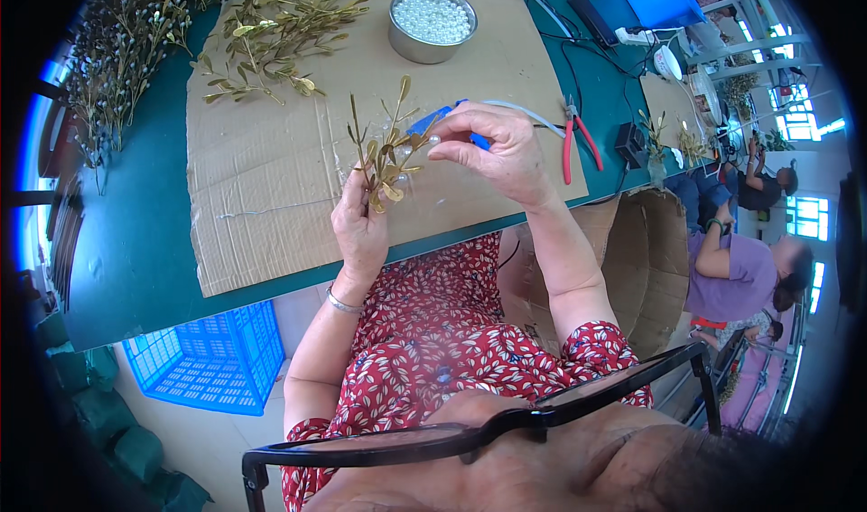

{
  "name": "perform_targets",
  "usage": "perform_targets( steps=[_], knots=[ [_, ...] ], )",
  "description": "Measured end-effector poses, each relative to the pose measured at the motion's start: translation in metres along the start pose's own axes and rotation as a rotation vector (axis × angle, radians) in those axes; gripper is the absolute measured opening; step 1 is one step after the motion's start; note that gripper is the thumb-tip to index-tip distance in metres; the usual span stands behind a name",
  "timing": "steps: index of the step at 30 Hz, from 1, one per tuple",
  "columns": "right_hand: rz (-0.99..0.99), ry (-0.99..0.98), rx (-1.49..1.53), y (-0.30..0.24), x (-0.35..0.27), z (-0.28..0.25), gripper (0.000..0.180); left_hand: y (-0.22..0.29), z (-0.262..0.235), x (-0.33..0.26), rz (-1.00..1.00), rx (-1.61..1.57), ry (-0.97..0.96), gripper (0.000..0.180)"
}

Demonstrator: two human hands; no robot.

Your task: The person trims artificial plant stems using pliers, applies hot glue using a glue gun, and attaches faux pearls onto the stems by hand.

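My left hand (359, 228) is closed round the stem of a gold artificial leaf sprig (388, 160), held upright above a cardboard sheet. My right hand (497, 151) pinches a white pearl bead (434, 139) between thumb and fingertips, close to the sprig's right side. Another pearl bead (402, 178) shows among the lower leaves. A blue object (437, 117) shows behind my right hand, mostly hidden, so its kind is unclear. Beyond my hands stands a round metal bowl (404, 38) full of pearl beads.
The cardboard sheet (262, 241) covers part of the green table (126, 268). Gold sprigs (280, 38) lie at far left, beside a dark beaded bunch (117, 51). Red-handled pliers (589, 142) lie right, near cables. A blue crate (217, 358) stands below; people (736, 273) sit at right.
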State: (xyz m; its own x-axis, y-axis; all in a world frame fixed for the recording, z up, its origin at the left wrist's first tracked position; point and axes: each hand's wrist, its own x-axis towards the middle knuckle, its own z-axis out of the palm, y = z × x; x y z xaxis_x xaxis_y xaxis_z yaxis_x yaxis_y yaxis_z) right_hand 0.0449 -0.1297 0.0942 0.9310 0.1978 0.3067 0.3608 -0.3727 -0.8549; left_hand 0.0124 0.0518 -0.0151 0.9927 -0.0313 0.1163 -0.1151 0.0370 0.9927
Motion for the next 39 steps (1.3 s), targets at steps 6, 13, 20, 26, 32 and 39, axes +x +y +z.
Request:
perform_targets(
  steps=[6,13,20,26,32,39],
  knots=[
    [-0.06,0.0,-0.044,0.004,-0.002,-0.001,0.014,-0.004,-0.001,-0.001,0.026,0.024,-0.017,0.037],
    [-0.085,-0.009,-0.084,0.007,-0.001,-0.001,0.014,-0.002,-0.001,0.0,0.105,0.043,-0.012,0.038],
    [-0.087,-0.012,-0.097,0.005,0.0,0.0,0.015,-0.003,0.002,-0.001,0.038,0.009,0.017,0.038],
    [-0.096,0.077,-0.056,0.004,-0.005,0.006,0.018,-0.012,0.0,-0.001,-0.017,-0.047,0.016,0.034],
    [-0.134,0.14,-0.034,0.006,-0.01,0.009,0.015,-0.013,0.0,-0.003,-0.009,-0.021,0.01,0.038],
    [-0.113,0.12,-0.054,0.005,-0.012,0.006,0.013,-0.015,0.002,-0.005,-0.008,-0.026,0.024,0.039]
  ],
)
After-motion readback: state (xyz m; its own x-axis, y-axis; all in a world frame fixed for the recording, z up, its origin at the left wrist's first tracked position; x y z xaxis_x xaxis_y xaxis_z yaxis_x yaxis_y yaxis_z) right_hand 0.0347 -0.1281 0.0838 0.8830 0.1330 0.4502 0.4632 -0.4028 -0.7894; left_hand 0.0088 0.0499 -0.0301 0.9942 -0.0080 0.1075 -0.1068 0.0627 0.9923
